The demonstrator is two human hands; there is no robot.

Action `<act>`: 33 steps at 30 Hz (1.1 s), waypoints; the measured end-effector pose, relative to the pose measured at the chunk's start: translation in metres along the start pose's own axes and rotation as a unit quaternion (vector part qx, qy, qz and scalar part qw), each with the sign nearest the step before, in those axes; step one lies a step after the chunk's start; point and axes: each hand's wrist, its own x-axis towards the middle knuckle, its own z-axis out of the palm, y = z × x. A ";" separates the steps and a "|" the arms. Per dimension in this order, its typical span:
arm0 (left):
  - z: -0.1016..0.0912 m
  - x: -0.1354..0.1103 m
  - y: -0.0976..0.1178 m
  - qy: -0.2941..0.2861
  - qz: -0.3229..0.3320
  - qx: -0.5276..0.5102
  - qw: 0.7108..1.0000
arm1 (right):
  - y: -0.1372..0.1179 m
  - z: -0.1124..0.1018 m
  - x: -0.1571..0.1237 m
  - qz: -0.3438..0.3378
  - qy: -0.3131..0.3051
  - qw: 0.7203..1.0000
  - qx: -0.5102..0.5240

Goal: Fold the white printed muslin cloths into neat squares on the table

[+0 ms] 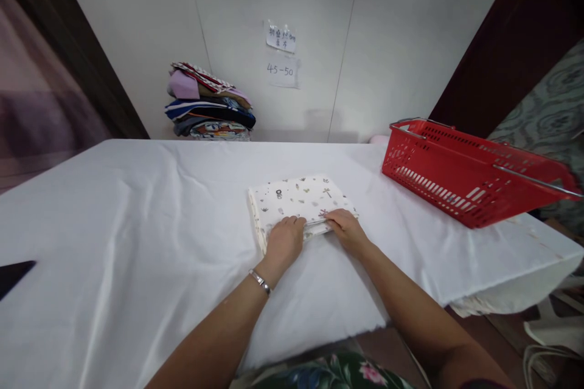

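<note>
A folded white cloth [301,194] with small printed plants and figures lies on the white-covered table in front of me. At its near edge, my left hand [286,240] has its fingers closed on the folded layers toward the left. My right hand [349,231] pinches the same edge farther right, thumb and fingers on the fabric. Between the hands, the front layers stand slightly apart. The fingertips under the fold are hidden. A silver bracelet [260,281] circles my left wrist.
A red plastic basket [456,176] with metal handles stands on the table's right side. Folded fabrics [210,106] are stacked at the back left against the wall. Paper notes [281,55] hang on the wall. A dark flat object [16,275] lies at the left edge.
</note>
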 end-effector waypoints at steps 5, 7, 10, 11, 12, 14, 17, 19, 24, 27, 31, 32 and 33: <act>0.006 -0.001 -0.003 0.022 -0.014 -0.034 0.999 | -0.004 -0.002 0.001 -0.011 -0.021 1.000 -0.012; 0.006 -0.002 -0.002 0.026 -0.011 -0.035 0.999 | -0.006 -0.003 0.003 -0.019 -0.028 0.999 -0.020; 0.004 -0.005 0.000 0.047 0.022 -0.019 0.998 | -0.009 -0.008 0.005 -0.026 -0.004 0.999 -0.043; 0.003 -0.006 0.001 0.055 0.035 -0.012 0.998 | -0.010 -0.010 0.004 -0.026 0.009 0.998 -0.051; 0.002 -0.007 0.002 0.063 0.047 -0.004 0.997 | -0.011 -0.012 0.004 -0.027 0.020 0.998 -0.057; 0.001 -0.010 0.004 0.071 0.066 0.008 0.995 | -0.011 -0.015 0.002 -0.036 0.026 0.997 -0.062; 0.002 -0.012 0.004 0.068 0.087 0.019 0.994 | -0.011 -0.016 -0.002 -0.044 0.007 0.997 -0.063; 0.003 -0.012 0.004 0.063 0.092 0.020 0.994 | -0.010 -0.016 -0.004 -0.042 -0.011 0.997 -0.059; 0.004 -0.012 0.005 0.059 0.085 0.021 0.994 | -0.008 -0.014 -0.006 -0.032 -0.024 0.998 -0.054; 0.003 -0.012 0.006 0.052 0.082 0.025 0.995 | -0.009 -0.015 -0.006 -0.030 -0.036 0.998 -0.051; 0.002 -0.013 0.005 0.051 0.075 0.015 0.996 | -0.011 -0.015 -0.006 -0.022 -0.035 0.998 -0.056; 0.002 -0.013 0.005 0.053 0.071 0.009 0.996 | -0.011 -0.015 -0.006 -0.021 -0.035 0.998 -0.058; 0.002 -0.014 0.004 0.055 0.068 0.004 0.996 | -0.010 -0.015 -0.007 -0.021 -0.036 0.997 -0.058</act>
